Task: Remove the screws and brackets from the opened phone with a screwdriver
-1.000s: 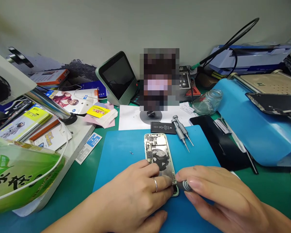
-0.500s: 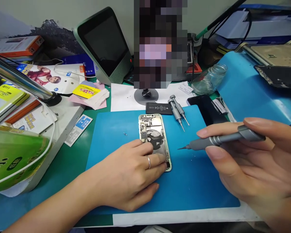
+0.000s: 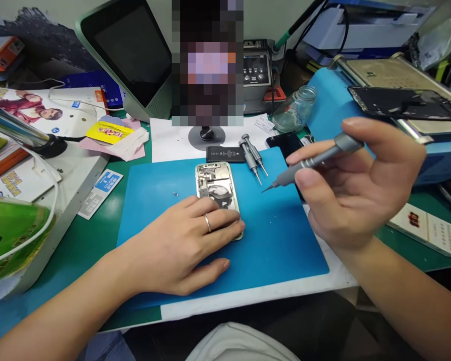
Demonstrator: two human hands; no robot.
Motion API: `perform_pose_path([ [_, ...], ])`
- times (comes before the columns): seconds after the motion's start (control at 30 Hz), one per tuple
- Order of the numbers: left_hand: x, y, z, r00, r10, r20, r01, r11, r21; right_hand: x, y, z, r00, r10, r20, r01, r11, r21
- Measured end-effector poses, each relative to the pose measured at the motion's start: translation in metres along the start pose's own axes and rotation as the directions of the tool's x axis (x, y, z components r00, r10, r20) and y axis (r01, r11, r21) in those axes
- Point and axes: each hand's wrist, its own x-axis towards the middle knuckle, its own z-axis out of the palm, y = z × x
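An opened phone (image 3: 222, 186) lies on the blue mat (image 3: 285, 250), its inner boards and metal plate exposed. Across its lower half rest the fingers of my left hand (image 3: 184, 245), holding it against the mat, with the thumb apart from it. To the right, my right hand (image 3: 355, 193) is raised and closed round a slim grey screwdriver (image 3: 300, 168). The screwdriver's tip points left and stays clear of the phone. Beyond the phone lie a black battery (image 3: 225, 154) and two more grey screwdrivers (image 3: 251, 156). Tiny metal bits (image 3: 175, 193) sit left of the phone.
A glass jar (image 3: 295, 110) and a dark phone (image 3: 284, 144) stand behind the mat. At the right are a detached screen (image 3: 402, 103) on a metal-topped machine and a white box (image 3: 424, 228). A tablet-like display (image 3: 131, 45) and green bag (image 3: 15, 240) occupy the left.
The view has swung right and down. My right hand has lifted the screwdriver a little farther from the phone. My left hand keeps its place on the phone.
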Motion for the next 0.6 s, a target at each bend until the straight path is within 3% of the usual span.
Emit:
perform_pose_path([
  [0.1,0.001,0.002,0.001,1.000,0.007,-0.008,-0.007,0.999,0.033,0.001,-0.011,-0.011,0.998,0.059,-0.032,-0.059,0.998,-0.024],
  [0.3,0.001,0.001,0.003,1.000,-0.001,-0.018,0.002,0.998,0.056,-0.023,0.003,-0.032,0.983,-0.175,-0.059,0.176,0.984,0.002],
  [0.6,0.002,-0.002,0.006,1.000,0.011,-0.027,-0.009,0.998,0.070,-0.049,0.020,-0.025,0.989,-0.007,-0.145,0.011,1.000,0.026],
])
